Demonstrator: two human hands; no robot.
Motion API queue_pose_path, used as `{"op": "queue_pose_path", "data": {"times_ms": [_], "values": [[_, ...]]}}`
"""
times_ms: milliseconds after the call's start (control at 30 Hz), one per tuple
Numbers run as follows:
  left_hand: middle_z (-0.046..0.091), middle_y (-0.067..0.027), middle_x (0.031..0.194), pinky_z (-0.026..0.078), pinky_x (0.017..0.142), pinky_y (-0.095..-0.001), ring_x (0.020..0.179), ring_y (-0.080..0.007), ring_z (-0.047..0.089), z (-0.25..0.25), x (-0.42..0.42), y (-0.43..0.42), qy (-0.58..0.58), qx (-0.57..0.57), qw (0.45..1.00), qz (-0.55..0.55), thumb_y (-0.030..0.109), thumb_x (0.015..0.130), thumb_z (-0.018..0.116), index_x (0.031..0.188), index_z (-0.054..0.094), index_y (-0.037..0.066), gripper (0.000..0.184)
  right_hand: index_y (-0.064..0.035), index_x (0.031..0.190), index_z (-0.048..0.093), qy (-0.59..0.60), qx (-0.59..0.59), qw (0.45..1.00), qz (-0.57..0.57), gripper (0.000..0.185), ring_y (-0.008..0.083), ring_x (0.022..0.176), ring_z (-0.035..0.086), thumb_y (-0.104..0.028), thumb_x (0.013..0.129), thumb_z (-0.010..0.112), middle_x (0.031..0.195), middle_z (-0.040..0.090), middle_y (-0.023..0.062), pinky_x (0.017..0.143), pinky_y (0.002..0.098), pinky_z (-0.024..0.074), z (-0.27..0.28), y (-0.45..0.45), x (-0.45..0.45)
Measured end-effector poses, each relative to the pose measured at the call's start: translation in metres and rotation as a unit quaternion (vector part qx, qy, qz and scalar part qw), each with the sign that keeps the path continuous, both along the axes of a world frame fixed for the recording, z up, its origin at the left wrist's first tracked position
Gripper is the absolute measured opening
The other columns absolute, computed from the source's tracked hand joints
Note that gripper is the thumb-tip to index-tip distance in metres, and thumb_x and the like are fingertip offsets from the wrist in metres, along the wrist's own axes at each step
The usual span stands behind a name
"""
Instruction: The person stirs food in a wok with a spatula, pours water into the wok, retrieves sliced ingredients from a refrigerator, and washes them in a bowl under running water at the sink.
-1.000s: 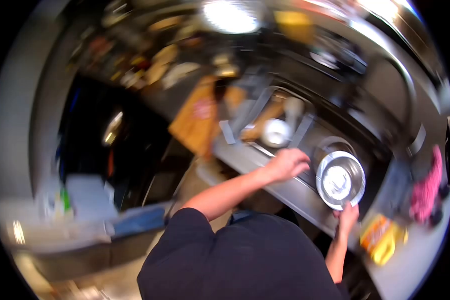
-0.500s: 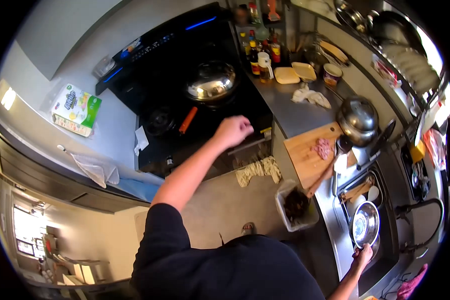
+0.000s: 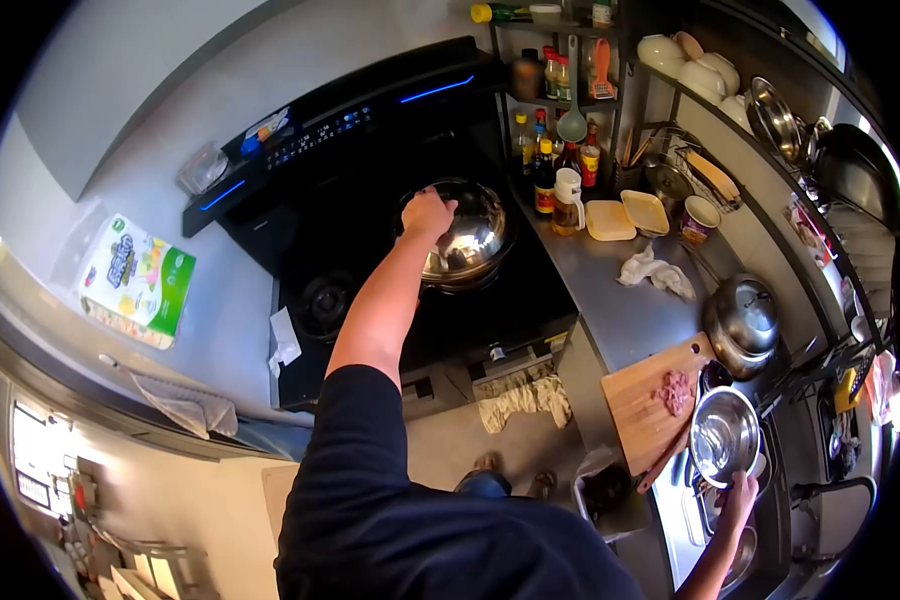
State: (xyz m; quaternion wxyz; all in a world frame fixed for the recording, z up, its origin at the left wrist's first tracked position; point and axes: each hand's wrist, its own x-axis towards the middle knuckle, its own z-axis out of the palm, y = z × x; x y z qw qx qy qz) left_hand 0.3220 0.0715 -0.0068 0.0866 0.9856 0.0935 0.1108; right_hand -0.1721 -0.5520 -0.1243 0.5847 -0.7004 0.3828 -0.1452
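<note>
My left hand (image 3: 429,213) is at the top of the domed shiny lid (image 3: 473,232) on the stove, its fingers curled down over the lid's upper part. The lid's knob is hidden under the fingers. Lower right, my right hand (image 3: 739,496) grips the near rim of a steel bowl (image 3: 724,437), which is tilted so its shiny inside shows. The bowl is beside the wooden cutting board (image 3: 642,401), where pieces of pink meat (image 3: 675,393) lie.
A lidded steel pot (image 3: 742,325) stands behind the board. Sauce bottles (image 3: 544,180), yellow trays (image 3: 610,220) and a white cloth (image 3: 656,272) are at the counter's back. A bin (image 3: 610,497) is below the counter edge. A rack (image 3: 770,130) holds bowls and pans.
The view has swung toward the stove. My left hand has moved from in front of the stove onto the lid. My right hand has carried the bowl from over the sink toward the cutting board.
</note>
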Motion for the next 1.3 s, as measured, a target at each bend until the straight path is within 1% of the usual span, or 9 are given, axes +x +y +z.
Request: {"op": "queue_pose_path", "data": {"times_ms": [267, 300, 333, 567, 700, 800, 833, 1067, 1300], "values": [[0.070, -0.0185, 0.112, 0.053, 0.091, -0.0409, 0.108, -0.0324, 0.067, -0.008, 0.056, 0.014, 0.044, 0.086, 0.992, -0.077, 0.047, 0.091, 0.063, 0.129, 0.054, -0.004, 0.064, -0.0024, 0.072, 0.058, -0.009, -0.063, 0.994, 0.094, 0.024, 0.0127, 0.040, 0.047, -0.020, 0.087, 0.055, 0.057, 0.053, 0.0030, 0.038, 0.0286, 0.0345, 0.059, 0.120, 0.161], [0.070, -0.0196, 0.111, 0.054, 0.091, -0.0425, 0.107, -0.0343, 0.067, -0.011, 0.063, 0.019, 0.040, 0.082, 0.991, -0.095, 0.046, 0.091, 0.062, 0.127, 0.055, -0.004, 0.062, -0.0002, 0.074, 0.059, -0.074, -0.197, 0.971, 0.115, 0.023, 0.0143, 0.039, 0.048, -0.018, 0.088, 0.055, 0.057, 0.053, 0.0043, 0.037, 0.0292, 0.0358, 0.009, 0.098, 0.182], [0.070, -0.0206, 0.110, 0.054, 0.090, -0.0440, 0.106, -0.0362, 0.067, -0.014, 0.070, 0.026, 0.036, 0.079, 0.990, -0.110, 0.046, 0.091, 0.062, 0.125, 0.055, -0.003, 0.060, 0.0017, 0.077, 0.058, -0.025, -0.065, 0.991, 0.113, 0.022, 0.0156, 0.038, 0.049, -0.016, 0.090, 0.054, 0.057, 0.055, 0.0065, 0.035, 0.0299, 0.0365, 0.071, 0.154, 0.202], [0.069, -0.0288, 0.100, 0.053, 0.090, -0.0479, 0.098, -0.0441, 0.067, 0.008, 0.097, 0.068, -0.003, -0.034, 0.990, -0.136, 0.036, 0.087, 0.057, 0.094, 0.071, -0.005, 0.043, 0.0047, 0.069, 0.059, -0.008, -0.115, 0.965, 0.235, 0.032, 0.0200, 0.037, 0.052, -0.020, 0.089, 0.053, 0.051, 0.057, 0.0120, 0.035, 0.0352, 0.0390, 0.104, 0.227, 0.347], [0.072, -0.0228, 0.095, 0.053, 0.078, -0.0422, 0.088, -0.0356, 0.070, 0.022, 0.110, 0.118, 0.006, -0.204, 0.969, -0.140, 0.041, 0.090, 0.062, 0.099, 0.073, -0.001, 0.045, 0.0080, 0.073, 0.062, 0.031, -0.235, 0.927, 0.289, 0.037, 0.0270, 0.041, 0.059, -0.024, 0.089, 0.053, 0.057, 0.061, 0.0176, 0.043, 0.0389, 0.0478, 0.152, 0.285, 0.414], [0.061, -0.0068, 0.067, 0.043, 0.055, -0.0307, 0.055, -0.0145, 0.054, 0.031, 0.107, 0.129, 0.054, -0.368, 0.919, -0.131, 0.033, 0.094, 0.064, 0.091, 0.068, -0.002, 0.035, 0.0019, 0.091, 0.069, 0.056, -0.527, 0.742, 0.411, 0.035, 0.0390, 0.096, 0.068, -0.030, 0.090, 0.054, 0.098, 0.069, 0.0254, 0.080, 0.0495, 0.0538, 0.134, 0.311, 0.484], [0.058, -0.0047, 0.064, 0.041, 0.053, -0.0295, 0.053, -0.0129, 0.051, 0.037, 0.103, 0.130, 0.054, -0.390, 0.909, -0.133, 0.031, 0.095, 0.064, 0.087, 0.066, -0.002, 0.033, 0.0027, 0.095, 0.069, 0.074, -0.452, 0.822, 0.338, 0.035, 0.0395, 0.096, 0.069, -0.028, 0.088, 0.055, 0.100, 0.070, 0.0251, 0.081, 0.0503, 0.0541, 0.147, 0.342, 0.489], [0.058, -0.0021, 0.064, 0.038, 0.052, -0.0272, 0.053, -0.0110, 0.051, 0.028, 0.103, 0.138, 0.059, -0.429, 0.893, -0.123, 0.031, 0.096, 0.062, 0.088, 0.066, 0.003, 0.030, 0.0014, 0.101, 0.071, 0.096, -0.510, 0.757, 0.397, 0.023, 0.0347, 0.100, 0.071, -0.013, 0.085, 0.063, 0.110, 0.071, 0.0189, 0.080, 0.0454, 0.0576, 0.160, 0.432, 0.528], [0.060, -0.0009, 0.068, 0.039, 0.052, -0.0259, 0.055, -0.0101, 0.052, 0.019, 0.111, 0.140, 0.061, -0.429, 0.894, -0.113, 0.033, 0.096, 0.062, 0.090, 0.067, 0.005, 0.028, 0.0071, 0.109, 0.067, -0.007, -0.627, 0.701, 0.339, 0.027, 0.0290, 0.095, 0.073, -0.006, 0.088, 0.057, 0.101, 0.070, 0.0277, 0.069, 0.0401, 0.0595, 0.137, 0.453, 0.541]]}}
